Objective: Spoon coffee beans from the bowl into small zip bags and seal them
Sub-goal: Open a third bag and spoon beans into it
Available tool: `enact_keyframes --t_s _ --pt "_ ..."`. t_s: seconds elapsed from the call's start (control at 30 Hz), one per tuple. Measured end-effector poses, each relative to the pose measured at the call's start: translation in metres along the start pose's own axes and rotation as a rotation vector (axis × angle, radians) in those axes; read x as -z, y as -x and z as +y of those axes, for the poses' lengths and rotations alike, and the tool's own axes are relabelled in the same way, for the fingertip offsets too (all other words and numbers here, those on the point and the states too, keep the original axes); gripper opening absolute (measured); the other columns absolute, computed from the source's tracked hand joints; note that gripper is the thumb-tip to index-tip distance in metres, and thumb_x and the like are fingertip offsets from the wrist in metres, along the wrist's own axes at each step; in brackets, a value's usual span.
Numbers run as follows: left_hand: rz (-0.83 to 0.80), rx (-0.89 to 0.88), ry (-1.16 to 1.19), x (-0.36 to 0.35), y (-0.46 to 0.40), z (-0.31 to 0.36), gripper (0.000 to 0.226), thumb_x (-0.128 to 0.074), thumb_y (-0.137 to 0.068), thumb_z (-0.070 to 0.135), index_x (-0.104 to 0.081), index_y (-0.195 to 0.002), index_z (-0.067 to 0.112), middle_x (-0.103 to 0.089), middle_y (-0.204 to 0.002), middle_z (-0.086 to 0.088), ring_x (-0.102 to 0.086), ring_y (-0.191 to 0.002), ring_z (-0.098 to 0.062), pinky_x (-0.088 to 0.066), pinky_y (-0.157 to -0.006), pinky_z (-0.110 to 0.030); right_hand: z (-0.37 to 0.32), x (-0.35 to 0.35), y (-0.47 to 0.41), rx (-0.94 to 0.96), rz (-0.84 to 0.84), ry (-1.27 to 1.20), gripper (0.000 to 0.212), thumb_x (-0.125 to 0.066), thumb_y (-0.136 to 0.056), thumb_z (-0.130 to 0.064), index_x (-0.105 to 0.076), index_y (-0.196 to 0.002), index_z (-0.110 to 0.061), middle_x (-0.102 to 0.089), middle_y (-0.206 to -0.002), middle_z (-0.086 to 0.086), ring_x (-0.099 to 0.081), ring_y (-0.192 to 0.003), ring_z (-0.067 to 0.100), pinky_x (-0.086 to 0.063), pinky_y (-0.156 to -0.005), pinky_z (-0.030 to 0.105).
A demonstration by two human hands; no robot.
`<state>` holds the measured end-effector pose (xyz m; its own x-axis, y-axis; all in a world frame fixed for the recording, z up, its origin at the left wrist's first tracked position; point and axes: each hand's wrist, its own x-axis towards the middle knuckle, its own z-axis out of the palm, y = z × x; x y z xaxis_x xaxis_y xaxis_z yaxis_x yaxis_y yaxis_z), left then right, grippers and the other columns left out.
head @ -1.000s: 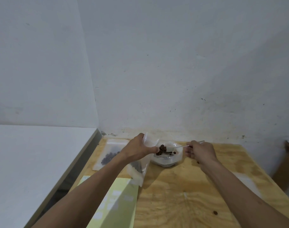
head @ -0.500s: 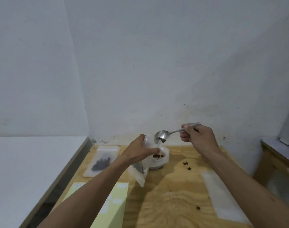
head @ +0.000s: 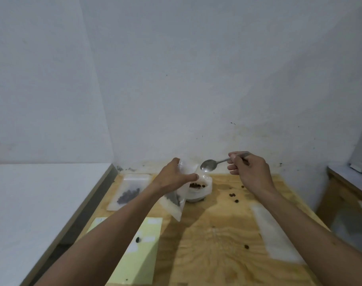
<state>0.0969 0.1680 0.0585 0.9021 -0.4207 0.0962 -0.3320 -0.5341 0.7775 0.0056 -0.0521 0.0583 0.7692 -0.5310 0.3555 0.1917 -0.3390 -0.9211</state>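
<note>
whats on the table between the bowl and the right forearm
A few loose coffee beans lie on bare wood between the bowl and the right forearm; head view shows it.

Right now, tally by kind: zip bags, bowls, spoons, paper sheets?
Zip bags: 2, one held, one flat with beans
Bowls: 1
Spoons: 1
Yellow-green paper sheets: 1
Total: 5

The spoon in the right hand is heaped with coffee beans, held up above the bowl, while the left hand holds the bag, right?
Not quite. The head view shows the spoon empty. The right hand does hold it above the bowl, and the left hand holds the bag.
</note>
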Motion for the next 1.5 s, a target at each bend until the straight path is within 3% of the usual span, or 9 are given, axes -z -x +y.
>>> enact_keyframes --t_s 0.13,0.33,0.5,0.67,0.83,1.0,1.17,1.3,1.5 --pt "0.015 0.012 -0.007 0.01 0.002 -0.005 0.057 -0.079 -0.079 0.046 -0.05 -0.12 0.019 -0.059 -0.111 0.007 -0.057 -0.095 -0.005 -0.045 -0.07 -0.024 0.007 -0.01 0.012 0.184 -0.103 0.229 0.014 -0.063 -0.1 -0.023 -0.077 -0.104 -0.024 -0.074 -0.081 -0.015 -0.07 -0.073 -0.002 -0.054 -0.066 0.013" --pt "0.024 0.032 -0.016 0.019 0.004 -0.01 0.063 -0.078 -0.08 0.048 -0.045 -0.126 0.019 -0.054 -0.116 0.007 -0.054 -0.099 -0.012 -0.041 -0.069 -0.022 0.034 -0.027 0.032 0.436 -0.264 0.577 0.024 -0.064 -0.1 -0.025 -0.074 -0.12 -0.032 -0.075 -0.113 -0.017 -0.069 -0.097 0.007 -0.056 -0.079 0.03" --pt "0.037 0.04 0.005 0.021 0.006 -0.016 0.056 -0.079 -0.081 0.046 -0.045 -0.117 0.019 -0.051 -0.099 0.015 -0.05 -0.085 0.003 -0.038 -0.063 -0.022 0.056 -0.044 0.049 0.443 -0.331 0.776 0.028 -0.061 -0.099 -0.021 -0.072 -0.12 -0.037 -0.075 -0.111 -0.016 -0.068 -0.1 0.011 -0.055 -0.074 0.031" --pt "0.055 0.04 0.027 0.022 0.006 -0.022 0.059 -0.08 -0.079 0.048 -0.048 -0.118 0.018 -0.051 -0.096 0.015 -0.049 -0.083 0.004 -0.035 -0.061 -0.022 0.065 -0.048 0.053 0.425 -0.41 0.882 0.022 -0.055 -0.093 -0.011 -0.069 -0.104 -0.025 -0.072 -0.096 -0.008 -0.062 -0.085 0.016 -0.053 -0.066 0.036" --pt "0.069 0.031 0.043 0.021 0.008 -0.024 0.063 -0.081 -0.079 0.048 -0.047 -0.122 0.016 -0.049 -0.093 0.017 -0.048 -0.08 0.002 -0.034 -0.06 -0.021 0.071 -0.045 0.048 0.449 -0.423 0.991 0.032 -0.057 -0.088 -0.007 -0.065 -0.107 -0.031 -0.071 -0.103 -0.016 -0.063 -0.088 0.009 -0.056 -0.066 0.034" --pt "0.061 0.03 0.067 0.017 0.011 -0.025 0.084 -0.083 -0.074 0.052 -0.044 -0.139 0.016 -0.058 -0.126 0.002 -0.058 -0.11 -0.018 -0.042 -0.071 -0.024 0.047 -0.03 0.043 0.343 -0.441 0.815 0.055 -0.051 -0.092 0.001 -0.067 -0.131 -0.034 -0.071 -0.121 -0.011 -0.066 -0.106 0.017 -0.055 -0.083 0.035" --pt "0.06 0.025 0.083 0.008 0.01 -0.022 0.096 -0.086 -0.064 0.057 -0.042 -0.141 0.019 -0.06 -0.129 0.003 -0.06 -0.115 -0.016 -0.051 -0.095 -0.033 0.0 -0.034 0.032 0.084 -0.263 0.277 0.026 -0.062 -0.098 -0.023 -0.076 -0.115 -0.036 -0.074 -0.107 -0.02 -0.069 -0.091 -0.007 -0.054 -0.08 0.015" --pt "0.047 0.002 0.078 0.004 0.009 -0.016 0.109 -0.087 -0.055 0.064 -0.039 -0.144 0.021 -0.058 -0.133 0.001 -0.058 -0.12 -0.017 -0.051 -0.099 -0.035 -0.036 -0.044 0.027 -0.025 -0.379 0.129 0.018 -0.065 -0.095 -0.039 -0.079 -0.105 -0.035 -0.076 -0.1 -0.019 -0.074 -0.084 0.0 -0.059 -0.083 0.028" --pt "-0.029 -0.038 0.127 0.016 0.013 -0.008 0.114 -0.092 -0.052 0.062 -0.035 -0.143 0.024 -0.053 -0.135 0.006 -0.055 -0.119 -0.011 -0.05 -0.093 -0.026 -0.044 -0.051 0.012 -0.047 -0.3 0.121 0.013 -0.074 -0.089 -0.015 -0.08 -0.099 -0.021 -0.079 -0.084 -0.002 -0.076 -0.078 0.015 -0.062 -0.084 0.032"
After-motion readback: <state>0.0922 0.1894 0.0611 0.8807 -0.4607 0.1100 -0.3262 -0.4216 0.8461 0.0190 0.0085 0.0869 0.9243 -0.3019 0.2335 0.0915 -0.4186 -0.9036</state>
